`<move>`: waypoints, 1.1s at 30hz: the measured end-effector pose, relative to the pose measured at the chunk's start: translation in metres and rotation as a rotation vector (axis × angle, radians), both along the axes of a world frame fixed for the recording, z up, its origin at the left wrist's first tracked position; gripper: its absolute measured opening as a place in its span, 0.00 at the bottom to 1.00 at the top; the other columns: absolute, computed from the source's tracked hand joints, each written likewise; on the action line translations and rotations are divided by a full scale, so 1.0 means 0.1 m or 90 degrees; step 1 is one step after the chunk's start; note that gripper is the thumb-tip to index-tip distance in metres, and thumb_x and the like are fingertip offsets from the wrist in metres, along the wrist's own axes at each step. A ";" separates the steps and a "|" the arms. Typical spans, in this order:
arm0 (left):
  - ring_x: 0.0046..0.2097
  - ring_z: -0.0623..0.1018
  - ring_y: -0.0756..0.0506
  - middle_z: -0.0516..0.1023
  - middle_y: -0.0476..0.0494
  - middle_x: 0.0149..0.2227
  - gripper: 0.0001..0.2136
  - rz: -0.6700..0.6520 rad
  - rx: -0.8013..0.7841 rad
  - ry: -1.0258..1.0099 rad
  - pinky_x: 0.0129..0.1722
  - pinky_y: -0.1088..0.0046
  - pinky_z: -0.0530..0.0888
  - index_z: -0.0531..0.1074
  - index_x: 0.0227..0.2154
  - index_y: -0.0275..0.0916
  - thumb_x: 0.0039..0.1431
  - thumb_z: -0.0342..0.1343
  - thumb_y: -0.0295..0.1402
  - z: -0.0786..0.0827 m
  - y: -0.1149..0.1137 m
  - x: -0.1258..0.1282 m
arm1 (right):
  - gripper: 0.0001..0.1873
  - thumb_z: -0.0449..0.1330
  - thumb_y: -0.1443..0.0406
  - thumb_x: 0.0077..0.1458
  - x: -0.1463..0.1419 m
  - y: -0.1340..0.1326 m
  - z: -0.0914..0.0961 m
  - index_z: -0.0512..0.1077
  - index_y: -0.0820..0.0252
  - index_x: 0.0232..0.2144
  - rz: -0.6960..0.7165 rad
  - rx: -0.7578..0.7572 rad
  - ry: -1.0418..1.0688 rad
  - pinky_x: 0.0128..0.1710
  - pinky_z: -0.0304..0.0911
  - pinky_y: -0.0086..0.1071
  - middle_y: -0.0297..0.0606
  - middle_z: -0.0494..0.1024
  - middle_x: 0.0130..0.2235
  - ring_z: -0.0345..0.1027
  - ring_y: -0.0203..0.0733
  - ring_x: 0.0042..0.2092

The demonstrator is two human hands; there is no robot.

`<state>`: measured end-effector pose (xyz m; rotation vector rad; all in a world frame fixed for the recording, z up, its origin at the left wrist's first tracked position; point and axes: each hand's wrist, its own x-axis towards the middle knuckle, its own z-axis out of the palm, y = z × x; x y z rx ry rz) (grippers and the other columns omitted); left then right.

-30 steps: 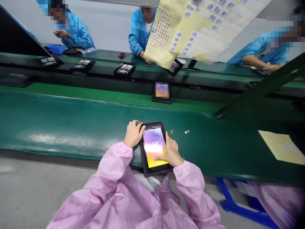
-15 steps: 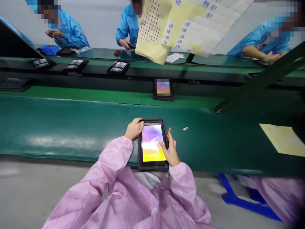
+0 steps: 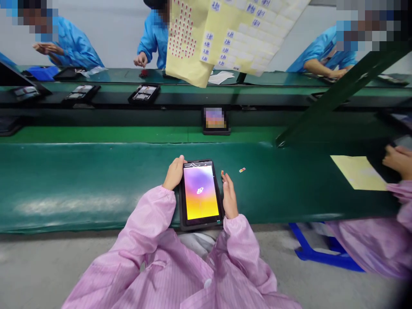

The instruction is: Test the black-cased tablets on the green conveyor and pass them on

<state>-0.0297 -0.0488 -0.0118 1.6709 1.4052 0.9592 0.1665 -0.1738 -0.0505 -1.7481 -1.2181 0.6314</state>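
A tablet [image 3: 200,195] in a black case lies on the green bench, its lit screen purple to yellow with a small white drawing in the middle. My left hand [image 3: 174,173] grips the upper left edge of the case. Beside the right edge is my right hand [image 3: 230,197], fingers stretched out and its thumb hidden. Just past those fingertips is a tiny orange-red piece [image 3: 222,172], seemingly on the bench; I cannot tell whether a finger touches it. A small red, white and yellow sticker [image 3: 242,170] lies farther right.
Another tablet [image 3: 215,119] leans on the bench's far side. Yellow label sheets [image 3: 225,38] hang ahead, by a slanting green post [image 3: 322,96]. A yellow sheet [image 3: 358,171] lies right, near a co-worker's hand [image 3: 399,161]. A blue stool [image 3: 325,253] stands below.
My right thumb has left the tablet's screen, and the hand now lies along the right side. The screen's glare is gone. A co-worker's hand has come into view at right.
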 end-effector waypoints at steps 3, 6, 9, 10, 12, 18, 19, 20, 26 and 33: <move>0.36 0.74 0.45 0.74 0.44 0.31 0.26 0.059 -0.163 -0.241 0.41 0.66 0.70 0.69 0.29 0.39 0.60 0.39 0.57 0.02 -0.10 0.08 | 0.28 0.41 0.54 0.63 0.18 0.19 0.04 0.61 0.65 0.57 -0.019 -0.015 -0.064 0.48 0.65 0.38 0.53 0.68 0.53 0.67 0.44 0.49; 0.36 0.75 0.45 0.74 0.45 0.33 0.20 0.136 -0.195 -0.332 0.39 0.68 0.71 0.69 0.32 0.39 0.57 0.47 0.52 0.02 -0.19 0.17 | 0.22 0.50 0.59 0.59 0.35 0.45 0.10 0.66 0.65 0.51 -0.005 -0.052 -0.114 0.47 0.63 0.41 0.49 0.71 0.45 0.68 0.45 0.43; 0.48 0.74 0.44 0.75 0.41 0.44 0.14 0.172 -0.119 -0.313 0.49 0.68 0.69 0.71 0.35 0.38 0.57 0.49 0.42 0.07 -0.21 0.20 | 0.13 0.55 0.66 0.53 0.46 0.68 0.16 0.70 0.62 0.42 0.024 -0.101 -0.154 0.48 0.61 0.42 0.44 0.72 0.38 0.68 0.46 0.43; 0.51 0.73 0.44 0.75 0.40 0.46 0.13 0.169 -0.098 -0.302 0.52 0.68 0.68 0.72 0.36 0.38 0.58 0.48 0.41 0.11 -0.20 0.19 | 0.11 0.56 0.68 0.52 0.49 0.73 0.17 0.71 0.61 0.39 0.035 -0.118 -0.159 0.48 0.61 0.41 0.42 0.72 0.36 0.68 0.46 0.42; 0.52 0.73 0.44 0.75 0.41 0.46 0.14 0.152 -0.058 -0.285 0.52 0.68 0.68 0.71 0.38 0.38 0.59 0.46 0.41 0.23 -0.17 0.15 | 0.06 0.58 0.70 0.49 0.54 0.82 0.21 0.71 0.58 0.32 0.061 -0.150 -0.159 0.45 0.62 0.39 0.37 0.72 0.32 0.69 0.44 0.39; 0.40 0.78 0.46 0.77 0.46 0.36 0.13 0.046 0.058 -0.342 0.39 0.69 0.74 0.67 0.39 0.41 0.62 0.47 0.44 0.69 -0.13 0.11 | 0.09 0.61 0.73 0.43 0.63 0.90 0.30 0.67 0.59 0.17 0.130 -0.213 -0.082 0.33 0.65 0.33 0.32 0.72 0.20 0.68 0.37 0.26; 0.36 0.78 0.46 0.77 0.47 0.33 0.12 0.024 0.056 -0.371 0.37 0.69 0.75 0.66 0.40 0.42 0.63 0.47 0.44 0.74 -0.16 0.12 | 0.09 0.61 0.72 0.43 0.63 0.89 0.32 0.67 0.59 0.17 0.138 -0.212 -0.059 0.32 0.65 0.33 0.32 0.72 0.19 0.68 0.36 0.24; 0.34 0.79 0.46 0.77 0.48 0.30 0.12 0.005 0.057 -0.401 0.34 0.69 0.75 0.65 0.40 0.42 0.63 0.47 0.44 0.78 -0.20 0.14 | 0.09 0.62 0.71 0.43 0.64 0.88 0.35 0.67 0.59 0.17 0.146 -0.207 -0.034 0.30 0.66 0.33 0.32 0.72 0.18 0.67 0.36 0.23; 0.36 0.80 0.45 0.80 0.45 0.32 0.13 -0.110 0.152 -0.320 0.39 0.68 0.74 0.72 0.38 0.40 0.63 0.49 0.43 1.03 -0.50 0.07 | 0.15 0.63 0.54 0.49 0.70 0.71 0.83 0.66 0.59 0.28 0.176 -0.082 0.131 0.37 0.73 0.37 0.37 0.80 0.28 0.76 0.41 0.33; 0.32 0.77 0.49 0.80 0.46 0.32 0.06 -0.283 0.336 -0.016 0.34 0.75 0.72 0.78 0.33 0.39 0.56 0.60 0.35 1.45 -0.62 -0.02 | 0.12 0.64 0.59 0.53 0.39 0.35 1.83 0.69 0.56 0.37 0.227 0.277 0.193 0.44 0.73 0.37 0.34 0.82 0.34 0.78 0.40 0.38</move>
